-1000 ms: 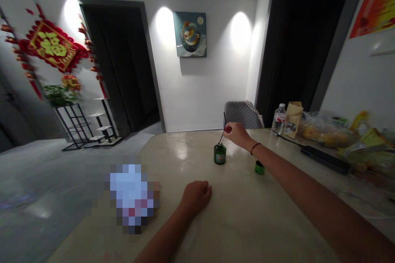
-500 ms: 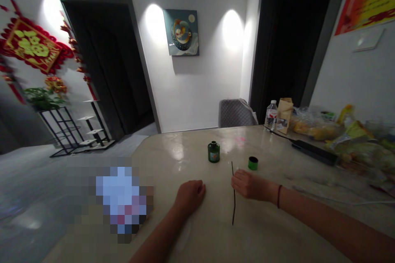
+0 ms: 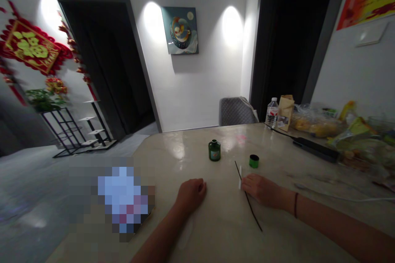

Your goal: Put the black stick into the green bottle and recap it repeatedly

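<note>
My right hand point(image 3: 257, 189) is closed low over the table, its fingertips on the middle of a thin, slightly bent dark stick point(image 3: 253, 213). That stick slants from upper left to lower right. A short white strip point(image 3: 240, 172) shows upright in the picture at the same fingertips; whether they grip it I cannot tell. My left hand point(image 3: 191, 194) rests on the table, fingers curled in a loose fist with nothing visible in it. Ahead, between the hands, stands an uncapped dark green bottle point(image 3: 214, 151). A green cap point(image 3: 254, 162) sits hollow side up just beyond my right hand.
The pale table point(image 3: 216, 222) holds a blurred-out object point(image 3: 123, 197) at left. Along the right are a water bottle point(image 3: 272, 114), a paper bag point(image 3: 285, 113), a black power strip point(image 3: 315, 149) with a cable, and plastic bags of food point(image 3: 317, 126). A grey chair point(image 3: 236, 111) stands behind.
My right hand has shifted slightly right. The dark stick has turned from nearly upright in the picture to slanting, and the white strip has come into view. My left hand stays put.
</note>
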Tool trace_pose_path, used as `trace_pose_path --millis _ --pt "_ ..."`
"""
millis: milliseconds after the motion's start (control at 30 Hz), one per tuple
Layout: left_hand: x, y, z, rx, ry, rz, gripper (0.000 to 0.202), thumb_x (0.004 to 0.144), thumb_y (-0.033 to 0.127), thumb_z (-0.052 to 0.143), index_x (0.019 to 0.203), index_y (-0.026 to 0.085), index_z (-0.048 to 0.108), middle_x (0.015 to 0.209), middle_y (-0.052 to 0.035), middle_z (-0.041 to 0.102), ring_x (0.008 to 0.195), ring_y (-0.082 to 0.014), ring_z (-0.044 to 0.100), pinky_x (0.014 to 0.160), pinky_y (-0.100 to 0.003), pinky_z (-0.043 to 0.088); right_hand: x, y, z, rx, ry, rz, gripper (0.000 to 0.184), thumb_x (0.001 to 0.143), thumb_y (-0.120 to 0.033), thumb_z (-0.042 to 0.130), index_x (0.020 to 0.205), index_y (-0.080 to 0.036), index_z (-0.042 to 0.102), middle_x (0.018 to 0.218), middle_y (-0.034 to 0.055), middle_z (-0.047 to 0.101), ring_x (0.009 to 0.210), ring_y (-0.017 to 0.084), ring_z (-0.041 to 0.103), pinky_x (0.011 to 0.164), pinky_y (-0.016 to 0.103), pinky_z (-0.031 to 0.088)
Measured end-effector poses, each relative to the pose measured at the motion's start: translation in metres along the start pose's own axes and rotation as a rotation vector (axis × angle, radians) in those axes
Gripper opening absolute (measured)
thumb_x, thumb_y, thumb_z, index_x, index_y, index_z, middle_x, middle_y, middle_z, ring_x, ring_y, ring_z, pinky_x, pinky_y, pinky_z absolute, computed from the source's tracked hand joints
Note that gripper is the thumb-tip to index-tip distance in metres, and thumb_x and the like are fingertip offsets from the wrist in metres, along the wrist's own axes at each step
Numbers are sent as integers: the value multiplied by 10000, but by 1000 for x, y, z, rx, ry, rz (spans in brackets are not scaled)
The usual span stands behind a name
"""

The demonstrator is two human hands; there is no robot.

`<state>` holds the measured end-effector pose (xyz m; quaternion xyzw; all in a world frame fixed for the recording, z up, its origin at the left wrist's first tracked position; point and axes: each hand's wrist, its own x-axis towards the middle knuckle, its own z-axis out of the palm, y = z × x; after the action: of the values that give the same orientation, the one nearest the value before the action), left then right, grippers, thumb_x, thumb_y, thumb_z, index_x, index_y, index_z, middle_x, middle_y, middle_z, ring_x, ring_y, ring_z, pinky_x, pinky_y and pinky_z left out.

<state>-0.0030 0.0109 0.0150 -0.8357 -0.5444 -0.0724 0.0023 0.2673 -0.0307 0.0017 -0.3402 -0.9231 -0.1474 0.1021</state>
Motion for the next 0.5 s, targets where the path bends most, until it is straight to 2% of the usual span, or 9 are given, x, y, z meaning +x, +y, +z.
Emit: trace_pose_path --millis 100,267,400,500 --pt "0 0 -1 -2 -5 -1 355 849 357 311 663 183 559 676 -28 618 626 -132 535 545 -249 245 3 3 -3 86 -5 146 243 774 -23 403 918 -120 573 865 105 600 812 190 539 752 332 425" --pt "0 0 -2 -22 -11 -17 347 844 354 322 671 183 570 675 -32 614 630 -135 535 555 -248 264 17 -1 -7 275 29 475 258 805 -85 377 950 -131 585 919 100 595 850 189 553 784 324 425" --pt "0 0 -1 -27 -5 -14 350 844 352 320 677 184 576 673 -32 614 629 -135 534 557 -245 268 26 -3 -7 377 30 584 203 780 -103 407 873 -148 582 907 82 572 821 168 551 760 286 420" --pt "0 0 0 -27 -6 -16 347 841 353 325 677 183 578 676 -33 618 631 -139 539 550 -248 264 31 6 -10 319 68 672 182 783 -123 407 853 -148 573 903 80 552 770 153 542 721 265 415"
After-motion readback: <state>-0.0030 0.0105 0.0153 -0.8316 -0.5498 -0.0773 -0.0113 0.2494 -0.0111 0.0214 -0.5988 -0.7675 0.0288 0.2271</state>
